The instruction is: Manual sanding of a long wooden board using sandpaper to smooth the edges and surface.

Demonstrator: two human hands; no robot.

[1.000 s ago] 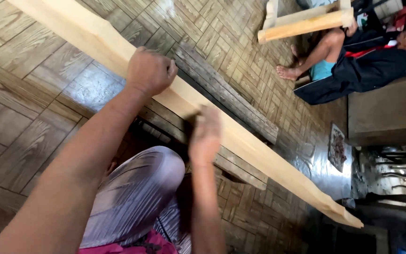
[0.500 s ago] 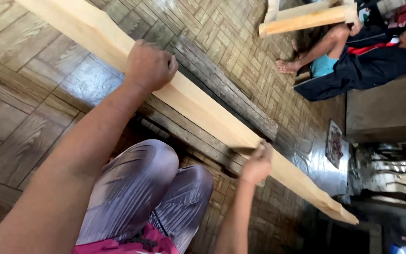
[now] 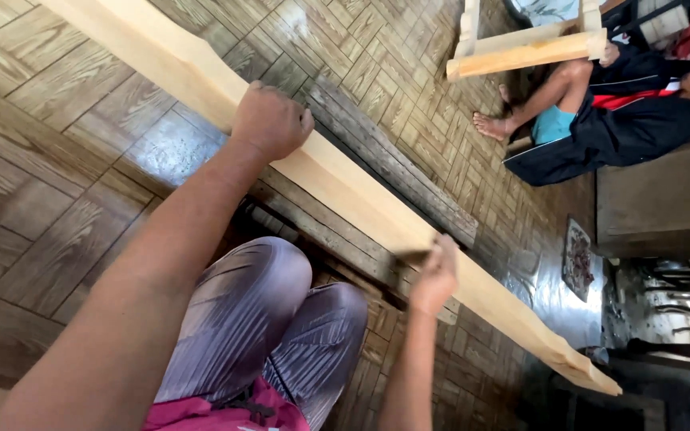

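A long pale wooden plank (image 3: 177, 68) runs diagonally from the upper left to the lower right, above the floor. My left hand (image 3: 271, 120) is clenched over its near edge around mid-length. Farther right, my right hand (image 3: 435, 275) presses a small dark sheet (image 3: 414, 257), which looks like sandpaper, against the plank's side. My knees in shiny grey trousers (image 3: 265, 295) are just below the plank.
Dark weathered boards (image 3: 393, 172) lie under the plank on the wood-patterned floor (image 3: 57, 199). Another person (image 3: 608, 120) sits on the floor at the upper right beside a pale wooden frame (image 3: 521, 49). A small mat (image 3: 576, 255) lies at the right.
My right hand has slid along the plank toward its lower right end and has stayed there for the last half second. My left hand has kept its grip.
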